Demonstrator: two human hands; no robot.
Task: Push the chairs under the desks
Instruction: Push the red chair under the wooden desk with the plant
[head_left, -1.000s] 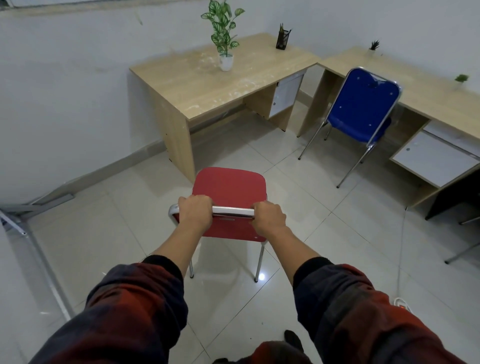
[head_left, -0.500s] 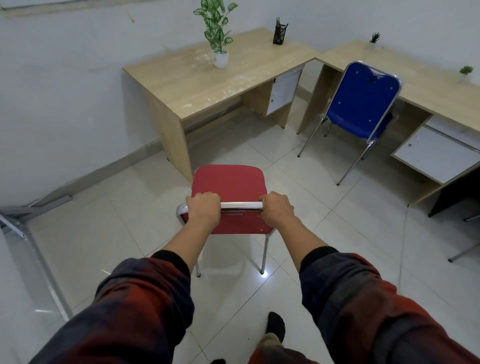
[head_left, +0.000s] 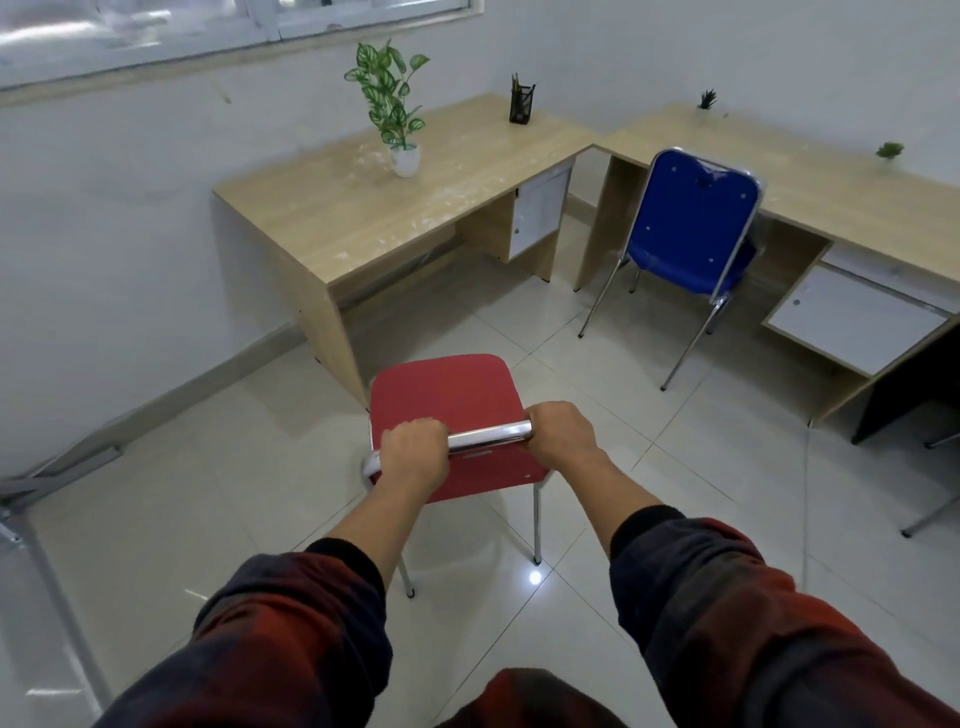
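Note:
A red chair with chrome legs stands on the tiled floor in front of me. My left hand and my right hand both grip the chrome top rail of its backrest. The chair's seat points toward the left wooden desk, whose near corner panel lies just beyond the seat. A blue chair stands partly under the right wooden desk, its back toward me.
A potted plant and a black pen holder stand on the left desk. Two small plants sit on the right desk. White drawer units hang under both desks. A metal frame lies at the left wall.
The red chair and both hands have moved forward, closer to the left desk. My view has tilted up, so the window sill now shows.

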